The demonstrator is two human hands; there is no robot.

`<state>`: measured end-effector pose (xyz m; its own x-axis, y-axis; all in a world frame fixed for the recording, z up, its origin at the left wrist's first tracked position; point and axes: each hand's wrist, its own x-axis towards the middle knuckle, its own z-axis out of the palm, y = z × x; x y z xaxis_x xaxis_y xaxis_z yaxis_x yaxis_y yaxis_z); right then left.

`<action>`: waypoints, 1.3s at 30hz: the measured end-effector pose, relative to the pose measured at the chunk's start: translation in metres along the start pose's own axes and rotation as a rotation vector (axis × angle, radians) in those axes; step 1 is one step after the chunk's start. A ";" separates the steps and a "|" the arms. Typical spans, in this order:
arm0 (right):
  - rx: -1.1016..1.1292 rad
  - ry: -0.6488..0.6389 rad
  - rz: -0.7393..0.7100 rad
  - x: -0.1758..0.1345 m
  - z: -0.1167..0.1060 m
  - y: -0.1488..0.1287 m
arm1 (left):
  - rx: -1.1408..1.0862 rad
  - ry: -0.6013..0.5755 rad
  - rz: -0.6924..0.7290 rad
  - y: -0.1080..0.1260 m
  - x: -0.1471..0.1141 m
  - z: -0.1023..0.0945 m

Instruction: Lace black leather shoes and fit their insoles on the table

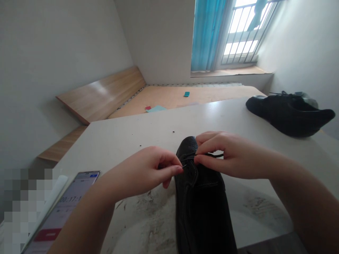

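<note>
A black leather shoe [203,211] lies on the white table in front of me, its toe pointing away. At its eyelets, my left hand [159,169] pinches a thin black shoelace, whose tip catches the light between thumb and forefinger. Across the lacing, my right hand [225,151] has thumb and fingers closed on the shoelace [215,155], and a loose length sticks out to the right beneath the fingers. The shoe's tongue and part of the toe are hidden under my right hand.
A second black shoe [291,113] stands at the table's far right. A phone [66,208] showing a timer lies at the left. Small dark specks and scuffs mark the white table [127,141]. Beyond it is a wooden bed board [169,95] with small coloured pieces.
</note>
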<state>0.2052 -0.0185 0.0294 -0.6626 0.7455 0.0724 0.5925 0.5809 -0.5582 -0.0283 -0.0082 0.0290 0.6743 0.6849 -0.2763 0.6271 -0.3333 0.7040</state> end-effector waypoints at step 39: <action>0.007 -0.047 0.066 0.000 0.023 -0.011 | 0.345 0.232 0.102 0.007 0.009 0.016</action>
<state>0.1880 -0.0321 0.0160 -0.6432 0.7657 -0.0035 0.6325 0.5286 -0.5661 -0.0112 -0.0147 0.0207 0.6587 0.7516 -0.0337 0.6817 -0.5773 0.4495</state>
